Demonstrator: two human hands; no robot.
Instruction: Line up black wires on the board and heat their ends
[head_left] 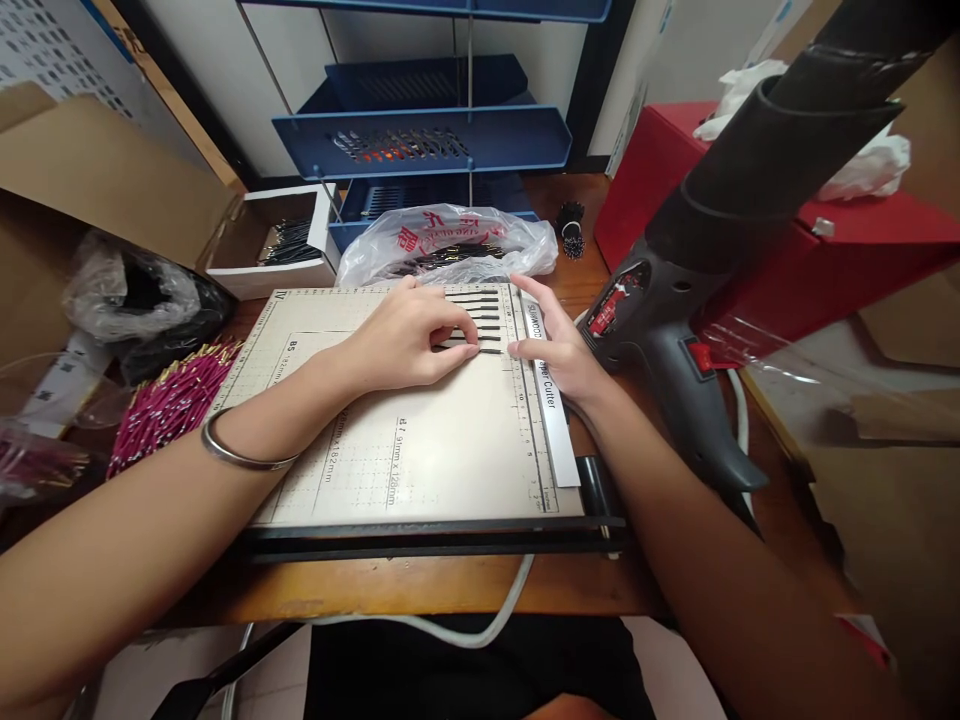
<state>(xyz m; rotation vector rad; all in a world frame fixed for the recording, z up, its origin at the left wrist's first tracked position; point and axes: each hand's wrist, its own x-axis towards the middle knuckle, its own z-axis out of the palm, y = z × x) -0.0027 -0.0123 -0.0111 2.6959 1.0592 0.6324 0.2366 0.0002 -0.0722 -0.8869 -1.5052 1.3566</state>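
Observation:
A cream-coloured paper cutter point(450, 430) with printed grids lies in front of me. Several thin black strips point(489, 318) are laid side by side in a row near its right ruler. My left hand point(412, 335) rests on the board, thumb and forefinger pinched at the nearest strip, whose dark end pokes out past the fingertips. My right hand point(562, 350) lies over the cutter's right edge with thumb and forefinger spread apart; the thumb tip is just right of the nearest strip. Its other fingers are hidden. Beside it runs a white labelled bar point(555, 430).
Behind the cutter is a plastic bag point(450, 235) of dark pieces. A white box point(274, 240) of black pieces and magenta gold-tipped pieces point(176, 400) lie left. A heat gun point(675, 270) stands close by my right arm, before a red box point(847, 250). Blue racks point(420, 140) rise behind.

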